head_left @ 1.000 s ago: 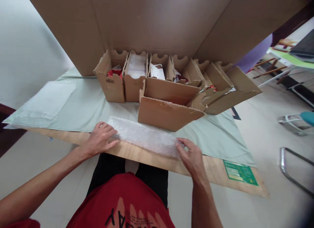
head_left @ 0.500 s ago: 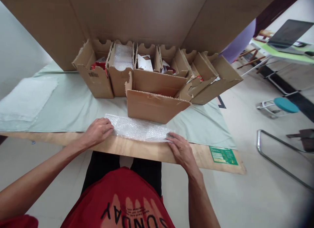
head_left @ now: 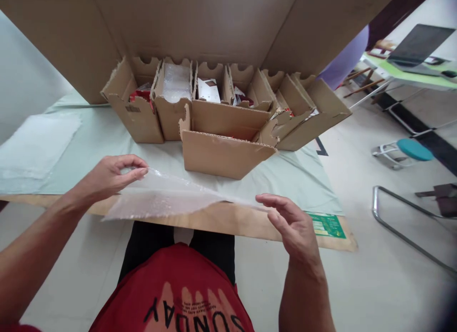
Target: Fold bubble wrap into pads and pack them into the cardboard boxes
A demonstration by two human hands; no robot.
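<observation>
A clear sheet of bubble wrap (head_left: 160, 198) hangs over the table's front edge, raised at its left end. My left hand (head_left: 110, 175) pinches its upper left corner between thumb and fingers. At the sheet's narrow right end is my right hand (head_left: 293, 222), fingers and thumb apart; it is beside the sheet's tip, and whether it touches I cannot tell. Just beyond the wrap stands an open cardboard bin (head_left: 228, 155) with something red low inside.
Several cardboard bins (head_left: 143, 117) stand in a row behind, one holding bubble wrap (head_left: 177, 82). A stack of white sheets (head_left: 35, 141) lies on the cloth at left. Tall cardboard (head_left: 200, 27) rises at the back. A teal stool (head_left: 414, 149) and a laptop (head_left: 421, 46) are at right.
The bubble wrap was a folded strip flat on the table; now its left end is lifted and opened out. My left hand moved left and up, my right hand moved right and opened.
</observation>
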